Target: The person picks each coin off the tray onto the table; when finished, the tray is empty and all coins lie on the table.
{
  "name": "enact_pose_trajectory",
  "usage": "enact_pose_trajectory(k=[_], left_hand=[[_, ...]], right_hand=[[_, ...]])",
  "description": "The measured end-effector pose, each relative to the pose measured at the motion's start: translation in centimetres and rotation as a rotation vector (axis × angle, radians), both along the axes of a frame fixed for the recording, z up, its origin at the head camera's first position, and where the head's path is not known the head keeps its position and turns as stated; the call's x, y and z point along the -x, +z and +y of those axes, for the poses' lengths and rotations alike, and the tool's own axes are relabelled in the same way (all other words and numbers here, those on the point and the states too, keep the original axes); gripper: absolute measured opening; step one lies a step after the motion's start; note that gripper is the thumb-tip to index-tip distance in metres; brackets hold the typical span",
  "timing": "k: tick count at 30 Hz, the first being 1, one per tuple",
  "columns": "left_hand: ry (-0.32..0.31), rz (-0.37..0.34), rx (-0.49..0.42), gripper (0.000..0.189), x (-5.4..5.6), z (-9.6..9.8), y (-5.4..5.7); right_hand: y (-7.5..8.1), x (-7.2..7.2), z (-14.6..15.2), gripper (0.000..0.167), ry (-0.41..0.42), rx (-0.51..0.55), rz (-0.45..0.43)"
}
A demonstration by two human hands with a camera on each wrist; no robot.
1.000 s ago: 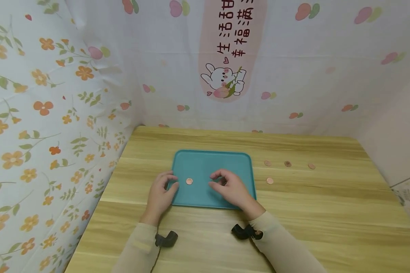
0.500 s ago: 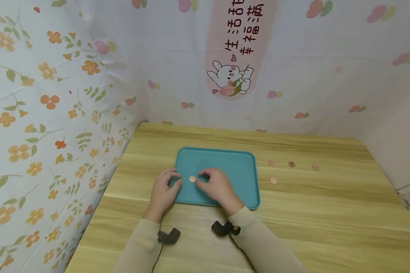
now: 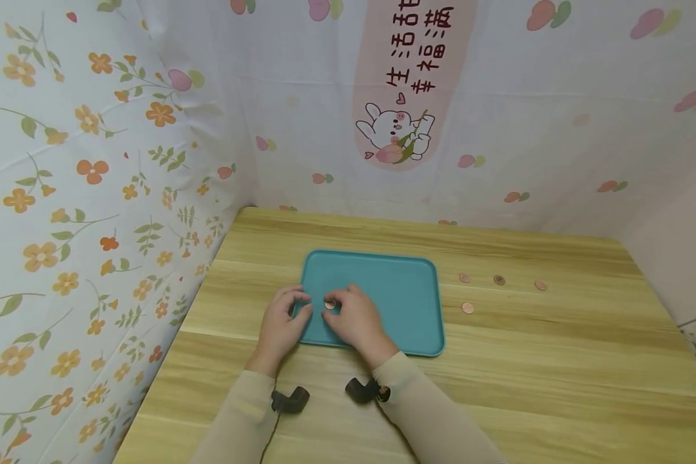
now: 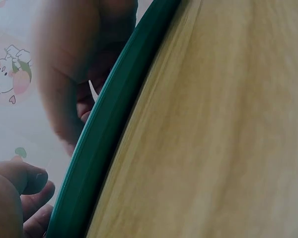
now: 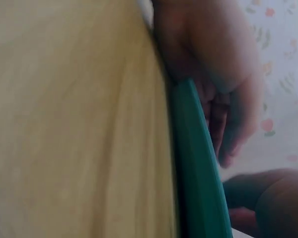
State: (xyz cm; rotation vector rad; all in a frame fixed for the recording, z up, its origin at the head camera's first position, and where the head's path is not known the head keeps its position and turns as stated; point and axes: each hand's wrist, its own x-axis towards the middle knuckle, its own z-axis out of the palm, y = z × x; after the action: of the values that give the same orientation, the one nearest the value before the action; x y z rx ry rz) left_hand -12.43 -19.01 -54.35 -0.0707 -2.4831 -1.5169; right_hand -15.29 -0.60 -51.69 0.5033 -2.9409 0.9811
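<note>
A copper-coloured coin (image 3: 330, 305) lies in the left part of the teal tray (image 3: 388, 296). My right hand (image 3: 356, 322) is over the tray, its thumb and index finger on either side of the coin with a gap between them. I cannot tell whether they touch it. At the tray's left edge, my left hand (image 3: 282, 322) has loosely bent fingers and holds nothing. In the left wrist view, the tray's rim (image 4: 102, 114) partly covers my left hand (image 4: 72, 64). The right wrist view has my right hand (image 5: 216, 54) beyond the rim; the coin is hidden in both wrist views.
Several more coins lie on the wooden table (image 3: 533, 361) right of the tray, among them a darker coin (image 3: 499, 280) and a copper one (image 3: 468, 308). A printed curtain (image 3: 301, 116) hangs behind the table, and a flowered cloth (image 3: 93, 258) hangs at the left.
My right hand has moved left across the tray until its thumb and index finger flank the coin. My left hand stays at the tray's left edge. The head view has shifted slightly.
</note>
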Motion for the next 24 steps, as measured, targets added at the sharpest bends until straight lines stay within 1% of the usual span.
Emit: enact_pose_trajectory(k=[3,6,9,12,15,20,24], left_hand=[[0.002,-0.008,-0.003,0.013,-0.02,0.11,0.13],[0.0,-0.01,-0.005,0.013,-0.04,0.2,0.24],[-0.001,-0.004,-0.004,0.013,-0.04,0.25,0.34],[-0.001,0.002,-0.009,0.013,-0.03,0.27,0.4],[0.005,0.006,-0.007,0.013,-0.02,0.25,0.34],[0.021,-0.002,0.012,0.011,0.04,0.19,0.03],[0.019,-0.01,0.008,0.011,0.06,0.12,0.0]], right_hand=[[-0.17,0.2,0.04,0.019,-0.03,-0.016,0.009],[-0.28,0.31,0.13,0.02,-0.056,-0.034,0.015],[-0.24,0.3,0.19,0.021,-0.068,-0.044,0.02],[-0.28,0.37,0.22,0.018,-0.069,-0.046,0.02],[-0.23,0.48,0.27,0.015,-0.063,-0.054,-0.002],[0.13,0.68,0.44,0.018,-0.04,-0.073,-0.075],[0.49,0.75,0.49,0.02,-0.022,-0.08,-0.117]])
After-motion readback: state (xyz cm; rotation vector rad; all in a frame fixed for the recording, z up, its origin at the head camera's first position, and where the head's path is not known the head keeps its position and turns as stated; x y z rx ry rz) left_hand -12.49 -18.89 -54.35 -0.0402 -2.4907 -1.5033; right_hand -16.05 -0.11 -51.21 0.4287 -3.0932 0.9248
